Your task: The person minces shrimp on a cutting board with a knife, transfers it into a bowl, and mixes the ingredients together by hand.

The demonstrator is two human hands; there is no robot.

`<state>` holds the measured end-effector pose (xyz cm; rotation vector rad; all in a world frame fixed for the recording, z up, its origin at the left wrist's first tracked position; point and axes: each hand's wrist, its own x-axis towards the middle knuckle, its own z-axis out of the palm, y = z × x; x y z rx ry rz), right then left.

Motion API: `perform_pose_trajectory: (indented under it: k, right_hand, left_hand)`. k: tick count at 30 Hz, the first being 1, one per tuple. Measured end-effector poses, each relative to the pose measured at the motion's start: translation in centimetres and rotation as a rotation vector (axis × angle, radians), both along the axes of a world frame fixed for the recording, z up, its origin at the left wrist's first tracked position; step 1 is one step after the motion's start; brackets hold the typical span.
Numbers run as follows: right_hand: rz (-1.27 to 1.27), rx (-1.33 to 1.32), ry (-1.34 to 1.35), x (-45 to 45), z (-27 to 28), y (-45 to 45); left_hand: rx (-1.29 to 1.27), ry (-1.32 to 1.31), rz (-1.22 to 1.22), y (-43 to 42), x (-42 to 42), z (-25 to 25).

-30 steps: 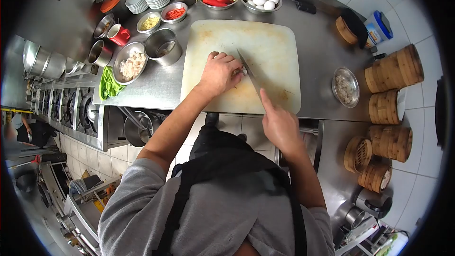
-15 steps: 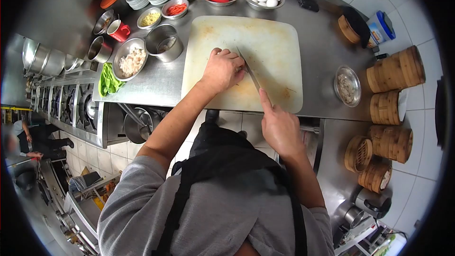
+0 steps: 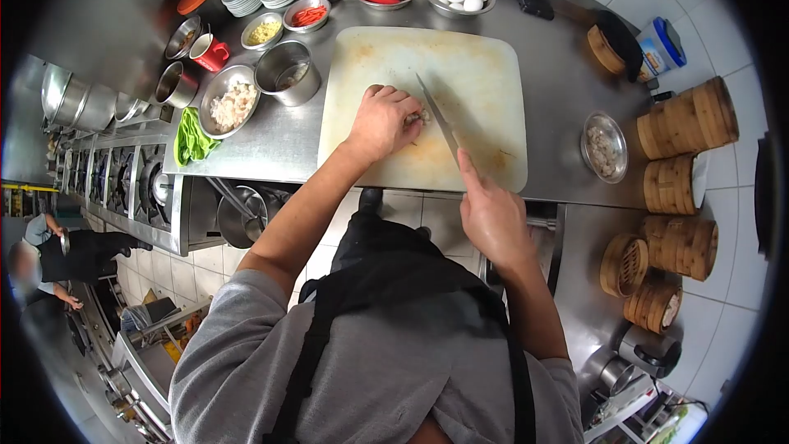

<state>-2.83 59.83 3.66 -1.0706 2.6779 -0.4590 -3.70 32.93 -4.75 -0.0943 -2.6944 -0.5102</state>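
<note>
I watch from afar as the left hand (image 3: pixel 385 122) curls, holding the food (image 3: pixel 425 117) on the board (image 3: pixel 349 53); the right hand (image 3: pixel 496 214) grips the knife (image 3: pixel 438 117), index finger stretched along it, blade slanting forward and left beside the food.

Left forearm (image 3: pixel 300 218) slants from lower left toward frame centre; left hand (image 3: pixel 383 121) palm down there, knuckles up, fingers (image 3: pixel 396 96) bent. Right forearm (image 3: pixel 530 300) rises from lower right, leaning left; right hand (image 3: pixel 495 218) right of centre, curled in grip, index finger (image 3: pixel 468 171) stretched toward upper left. 2 hands apart, left higher in frame.
</note>
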Motion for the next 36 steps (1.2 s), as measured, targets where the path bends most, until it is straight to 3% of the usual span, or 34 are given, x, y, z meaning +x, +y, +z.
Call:
perform_pose_trajectory:
  k: [6,9,11,20,26,36]
  right_hand:
    - [0.033,0.153,0.006,0.4,0.8,-1.5]
    - [0.038,0.125,-0.013,-0.4,-1.0,-2.0]
    - [0.128,-0.103,0.165,-1.8,-3.7,-3.3]
    - [0.071,-0.078,0.056,-0.1,-1.9,0.9]
    - [0.106,0.025,0.111,0.5,-0.3,-1.0]
    - [0.095,-0.011,0.14,-1.1,-4.2,-2.9]
  left_hand:
    - [0.006,-0.028,-0.001,0.0,-0.1,0.2]
    - [-0.02,-0.012,-0.003,-0.1,-0.2,-0.1]
    - [-0.011,-0.005,-0.018,-0.3,-0.2,0.0]
    - [0.09,-0.038,0.009,-0.4,1.0,0.3]
    - [0.052,-0.034,0.013,-0.4,0.7,0.1]
    - [0.042,-0.083,-0.012,-1.0,0.9,0.4]
